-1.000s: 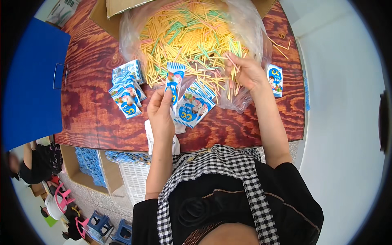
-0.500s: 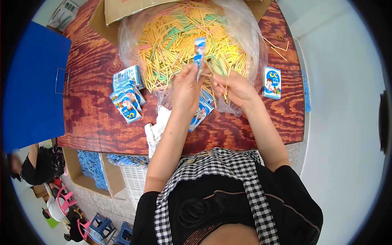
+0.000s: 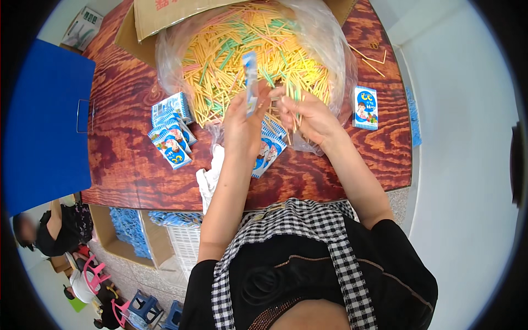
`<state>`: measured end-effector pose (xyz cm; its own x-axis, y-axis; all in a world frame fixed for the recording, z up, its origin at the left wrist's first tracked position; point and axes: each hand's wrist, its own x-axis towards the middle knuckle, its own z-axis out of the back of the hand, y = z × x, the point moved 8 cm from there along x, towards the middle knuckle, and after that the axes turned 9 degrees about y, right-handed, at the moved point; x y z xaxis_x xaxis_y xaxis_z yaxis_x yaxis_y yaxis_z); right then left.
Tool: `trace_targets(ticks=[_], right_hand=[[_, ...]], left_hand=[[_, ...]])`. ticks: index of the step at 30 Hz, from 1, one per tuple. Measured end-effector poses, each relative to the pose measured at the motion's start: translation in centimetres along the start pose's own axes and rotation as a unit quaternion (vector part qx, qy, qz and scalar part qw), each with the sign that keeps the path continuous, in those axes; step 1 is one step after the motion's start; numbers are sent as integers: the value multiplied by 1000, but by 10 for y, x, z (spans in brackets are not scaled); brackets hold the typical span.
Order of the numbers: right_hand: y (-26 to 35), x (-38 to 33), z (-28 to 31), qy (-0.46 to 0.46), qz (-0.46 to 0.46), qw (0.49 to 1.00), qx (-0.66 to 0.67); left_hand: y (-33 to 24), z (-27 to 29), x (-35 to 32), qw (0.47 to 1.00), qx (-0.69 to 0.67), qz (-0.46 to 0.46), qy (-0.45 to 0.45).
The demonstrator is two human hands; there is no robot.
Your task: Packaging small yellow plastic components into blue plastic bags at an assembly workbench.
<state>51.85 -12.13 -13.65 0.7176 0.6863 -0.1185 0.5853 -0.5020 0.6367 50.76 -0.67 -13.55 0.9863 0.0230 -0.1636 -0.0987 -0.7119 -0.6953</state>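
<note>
My left hand [image 3: 242, 124] grips a narrow blue-and-white packet [image 3: 249, 69], held upright and seen nearly edge-on. Beside it, my right hand [image 3: 313, 118] pinches a small bunch of thin yellow and green snack sticks [image 3: 293, 102]. The fingertips of both hands are close together; whether they touch is hard to tell. Just beyond them lies a large heap of yellow, green and pink sticks [image 3: 220, 63] in a clear plastic bag [image 3: 338, 60]. Below my hands, more blue-and-white packets [image 3: 268, 154] lie on the table, partly covered by my left hand.
A cardboard box [image 3: 187, 16] surrounds the bag on the wood-patterned table [image 3: 126, 170]. Stacked packets [image 3: 173, 146] sit left, one packet [image 3: 366, 108] right, near loose sticks [image 3: 374, 60]. A white cloth [image 3: 208, 181] lies near the front edge. Other people sit at the lower left.
My left hand has moved left with the packet, which is turned more edge-on. My right hand has shifted slightly left, still holding the sticks.
</note>
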Motion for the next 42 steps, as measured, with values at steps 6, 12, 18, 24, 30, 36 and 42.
trace_targets(ticks=[6, 12, 18, 24, 30, 36, 42], right_hand=[[11, -1, -12, -124, 191, 953, -197], [13, -14, -28, -189, 262, 833, -448], [9, -14, -32, -110, 232, 924, -282], [20, -15, -21, -118, 238, 935, -234], [54, -10, 13, -220, 177, 841, -461], [58, -9, 14, -185, 246, 869, -387], [50, -7, 31, -153, 255, 945, -134]], left_hand=[[44, 0, -20, 940, -300, 158, 29], [53, 9, -23, 905, -396, 153, -6], [34, -12, -33, 932, -338, 132, -16], [34, -8, -39, 937, -317, 145, -1], [33, 10, -49, 937, -302, 165, -54], [29, 17, -51, 945, -283, 147, -71], [38, 6, -45, 938, -299, 161, -64]])
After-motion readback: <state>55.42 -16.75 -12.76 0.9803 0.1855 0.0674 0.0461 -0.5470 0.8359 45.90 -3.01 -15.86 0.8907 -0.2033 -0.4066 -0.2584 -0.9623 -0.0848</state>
